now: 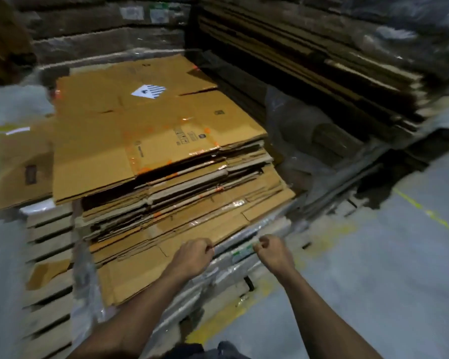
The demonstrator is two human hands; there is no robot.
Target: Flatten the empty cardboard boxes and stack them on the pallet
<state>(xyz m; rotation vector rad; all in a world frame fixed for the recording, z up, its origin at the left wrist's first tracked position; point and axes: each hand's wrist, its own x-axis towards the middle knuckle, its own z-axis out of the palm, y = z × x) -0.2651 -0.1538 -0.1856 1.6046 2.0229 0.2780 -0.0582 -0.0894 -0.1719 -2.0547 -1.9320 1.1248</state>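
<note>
Two hands at near edge of flattened-box stack (151,161): left hand (193,256) curled, seemingly pinching bottom sheet's edge; right hand (272,251) fisted, possibly on plastic wrap (244,257) below stack — can't tell. Stack sits on wooden pallet (49,244). Risk: tugging low edge could slide uneven layers; top sheets overhang stack's left side. Open floor (373,268) right of stack; wrapped cardboard bales (347,73) behind block far side.

Flattened boxes (151,141) are piled on the pallet (49,244), plastic wrap (244,257) is tucked under them at the near edge, and more stacks (347,73) are parked behind, right.
</note>
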